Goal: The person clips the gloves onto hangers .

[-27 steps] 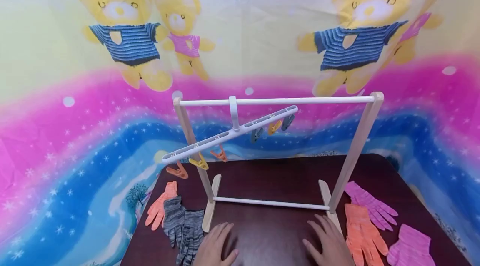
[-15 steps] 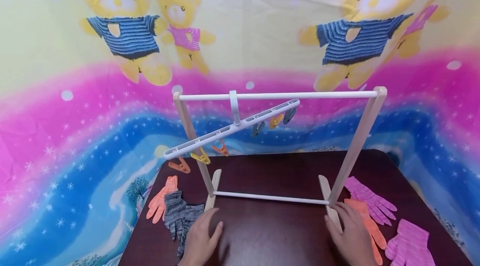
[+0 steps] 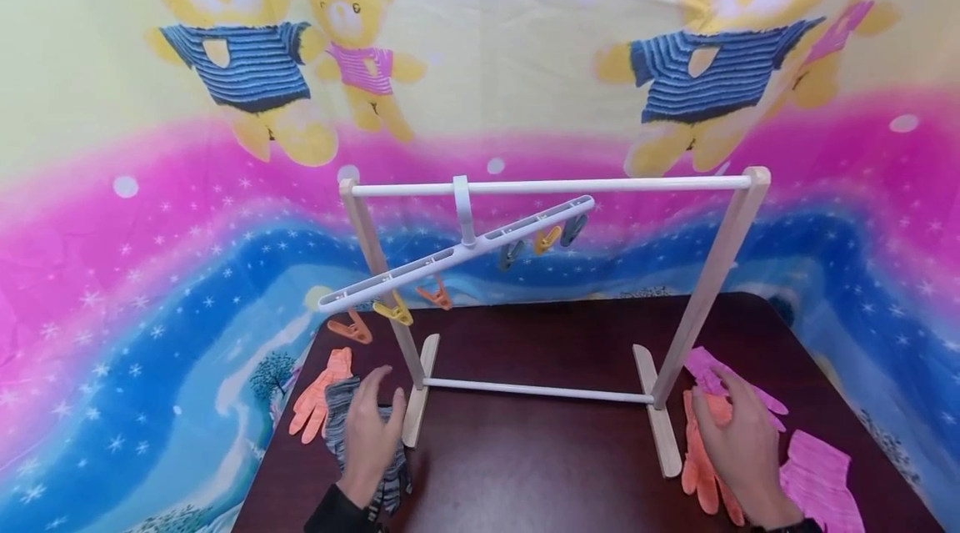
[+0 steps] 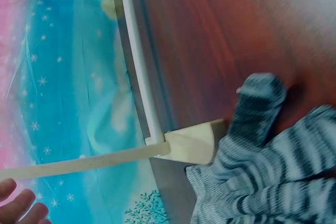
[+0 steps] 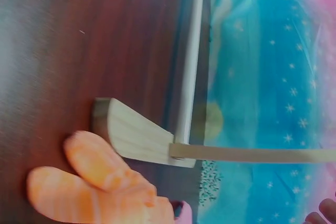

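My left hand hovers over the dark grey striped gloves, fingers loosely bent and holding nothing. On the other side my right hand is spread above an orange glove, partly covering it, thumb and fingers apart. Between the hands stands a wooden rack with white rods. From its top rod hangs a white hanger, tilted low on the left, with several coloured clips. In the left wrist view only fingertips show at the corner, away from the grey gloves.
Another orange glove lies at the left table edge. Pink gloves lie on the right, one behind the right hand. The rack's feet rest on the dark table. A printed cloth hangs behind.
Both hands have moved outward and lifted from near the rack's feet. The left is now over the grey gloves, the right over the orange one. The rack and hanger stay in place.
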Available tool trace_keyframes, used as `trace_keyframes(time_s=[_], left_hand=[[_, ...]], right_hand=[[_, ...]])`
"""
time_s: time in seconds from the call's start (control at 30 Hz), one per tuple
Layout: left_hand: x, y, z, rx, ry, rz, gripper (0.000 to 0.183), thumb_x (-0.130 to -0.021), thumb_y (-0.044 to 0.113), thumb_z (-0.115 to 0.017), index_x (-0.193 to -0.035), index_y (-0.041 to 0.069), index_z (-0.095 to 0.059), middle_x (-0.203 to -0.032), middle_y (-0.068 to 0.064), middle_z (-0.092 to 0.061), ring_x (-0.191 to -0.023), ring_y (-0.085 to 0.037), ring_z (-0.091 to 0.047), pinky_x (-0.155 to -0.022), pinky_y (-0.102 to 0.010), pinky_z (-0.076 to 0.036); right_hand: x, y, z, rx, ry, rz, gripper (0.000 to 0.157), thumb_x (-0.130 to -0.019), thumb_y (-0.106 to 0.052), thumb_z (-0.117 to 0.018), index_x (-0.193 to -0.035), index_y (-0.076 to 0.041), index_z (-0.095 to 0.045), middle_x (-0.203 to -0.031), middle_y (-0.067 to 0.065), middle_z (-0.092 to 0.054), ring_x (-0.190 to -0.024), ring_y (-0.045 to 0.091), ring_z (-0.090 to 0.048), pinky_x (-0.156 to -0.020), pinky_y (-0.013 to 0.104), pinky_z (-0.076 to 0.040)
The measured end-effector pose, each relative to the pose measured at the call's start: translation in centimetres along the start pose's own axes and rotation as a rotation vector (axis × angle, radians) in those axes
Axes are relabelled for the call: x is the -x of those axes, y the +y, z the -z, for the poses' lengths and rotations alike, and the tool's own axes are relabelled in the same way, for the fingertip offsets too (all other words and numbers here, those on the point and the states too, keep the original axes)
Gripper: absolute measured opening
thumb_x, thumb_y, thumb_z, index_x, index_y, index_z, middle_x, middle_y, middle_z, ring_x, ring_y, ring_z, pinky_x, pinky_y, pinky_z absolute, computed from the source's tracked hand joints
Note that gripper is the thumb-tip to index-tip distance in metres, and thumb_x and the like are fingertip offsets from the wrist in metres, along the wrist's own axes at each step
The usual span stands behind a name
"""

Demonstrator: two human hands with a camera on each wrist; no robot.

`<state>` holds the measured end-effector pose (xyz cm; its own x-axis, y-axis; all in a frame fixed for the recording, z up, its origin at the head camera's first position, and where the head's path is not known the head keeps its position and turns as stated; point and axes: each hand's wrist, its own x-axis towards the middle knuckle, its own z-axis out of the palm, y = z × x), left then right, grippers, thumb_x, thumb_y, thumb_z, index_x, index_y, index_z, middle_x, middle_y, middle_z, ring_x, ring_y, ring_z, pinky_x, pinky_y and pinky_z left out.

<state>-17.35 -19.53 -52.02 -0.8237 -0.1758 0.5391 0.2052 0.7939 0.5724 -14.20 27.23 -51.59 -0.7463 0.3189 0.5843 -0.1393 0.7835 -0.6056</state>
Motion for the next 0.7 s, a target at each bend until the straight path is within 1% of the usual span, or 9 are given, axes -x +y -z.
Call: trace_keyframes(time_s=[0.13,0.27,0.37,0.57,0.63,0.7], left_hand=[[-1.0,-0.4,0.0,0.016,0.004,0.015,0.046,-0.091,0.03,-0.055,-0.132,0.008,-0.052,-0.132,-0.014,-0.054,-0.12,-0.03,-0.05,-0.095,-0.052,-0.04],[-1.7,-0.7,0.1,0.029,0.001,0.022,0.054,-0.092,0.03,-0.055,-0.139,0.007,-0.045,-0.138,-0.015,-0.049,-0.124,-0.032,-0.046,-0.099,-0.054,-0.036],[-2.3,-0.9,0.1,0.027,-0.028,0.042,0.059,-0.092,0.032,-0.054,-0.144,0.008,-0.039,-0.142,-0.015,-0.045,-0.128,-0.033,-0.042,-0.1,-0.054,-0.034],[-3.2,-1.6,-0.2,0.022,-0.096,0.075,0.07,-0.091,0.035,-0.056,-0.151,0.019,-0.025,-0.149,-0.013,-0.037,-0.133,-0.033,-0.036,-0.102,-0.055,-0.032],[-3.4,-1.8,-0.4,0.024,-0.115,0.075,0.07,-0.091,0.037,-0.055,-0.152,0.019,-0.024,-0.149,-0.012,-0.036,-0.134,-0.032,-0.036,-0.102,-0.054,-0.032],[-3.6,-2.0,-0.5,0.032,-0.135,0.073,0.071,-0.091,0.043,-0.053,-0.151,0.016,-0.025,-0.15,-0.012,-0.036,-0.133,-0.032,-0.036,-0.102,-0.055,-0.032]], right_hand=[[-1.2,0.0,-0.1,-0.005,-0.015,-0.035,0.047,-0.086,-0.022,-0.063,-0.126,0.001,-0.056,-0.12,0.024,-0.057,-0.101,0.038,-0.054,-0.076,0.057,-0.041],[-2.0,0.0,-0.2,0.006,-0.065,-0.064,0.05,-0.089,-0.026,-0.059,-0.132,-0.002,-0.052,-0.124,0.024,-0.054,-0.102,0.038,-0.053,-0.077,0.056,-0.042],[-2.4,0.0,-0.3,0.002,-0.088,-0.063,0.051,-0.09,-0.028,-0.058,-0.134,-0.002,-0.051,-0.126,0.024,-0.053,-0.105,0.039,-0.052,-0.079,0.056,-0.041],[-3.1,-0.1,-0.5,-0.013,-0.089,-0.053,0.052,-0.089,-0.029,-0.059,-0.133,-0.001,-0.051,-0.128,0.024,-0.052,-0.109,0.04,-0.051,-0.082,0.057,-0.04],[-3.2,-0.1,-0.6,-0.018,-0.089,-0.056,0.053,-0.089,-0.029,-0.06,-0.133,-0.002,-0.051,-0.129,0.024,-0.052,-0.111,0.041,-0.05,-0.084,0.057,-0.039],[-3.2,0.1,-0.8,-0.022,-0.092,-0.057,0.054,-0.088,-0.028,-0.061,-0.134,-0.002,-0.05,-0.131,0.024,-0.051,-0.113,0.042,-0.049,-0.085,0.059,-0.039]])
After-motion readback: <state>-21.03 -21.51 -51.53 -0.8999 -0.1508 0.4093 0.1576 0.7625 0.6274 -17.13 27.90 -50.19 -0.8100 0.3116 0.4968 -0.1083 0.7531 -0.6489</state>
